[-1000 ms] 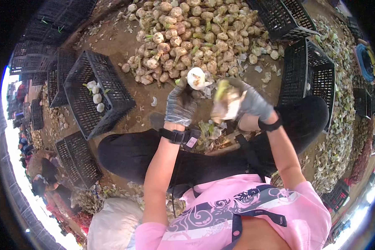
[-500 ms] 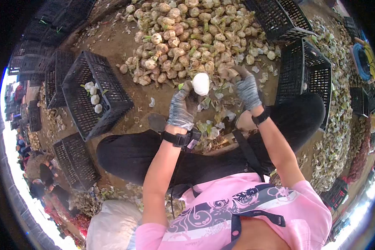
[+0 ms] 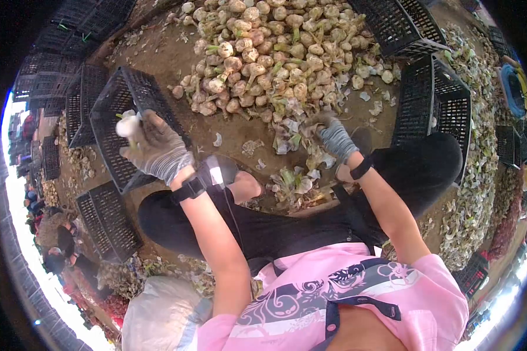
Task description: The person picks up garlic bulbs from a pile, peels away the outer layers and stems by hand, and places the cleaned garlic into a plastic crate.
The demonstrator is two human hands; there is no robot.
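Observation:
My left hand (image 3: 158, 146), in a dirty grey-striped glove, reaches over the left black crate (image 3: 112, 153). Its fingers are apart, with a white peeled garlic bulb (image 3: 127, 126) just beyond the thumb and forefinger. At the lower edge of the garlic pile (image 3: 257, 64), my right hand (image 3: 332, 133) wears a similar glove. Motion blurs its fingertips among papery skins, and I cannot tell what they hold. Loose garlic skins (image 3: 295, 181) and leaves lie on the ground between my legs.
To the right stand two more black crates, an upper one (image 3: 401, 29) and a lower one (image 3: 416, 105). Another crate (image 3: 108, 222) lies by my left knee. A white sack (image 3: 158, 313) is beside my left hip. Garlic scraps (image 3: 465, 205) cover the ground at the far right.
My left hand has swung left from in front of the pile to the crate, and the white bulb has gone with it. My right hand has moved slightly down and left.

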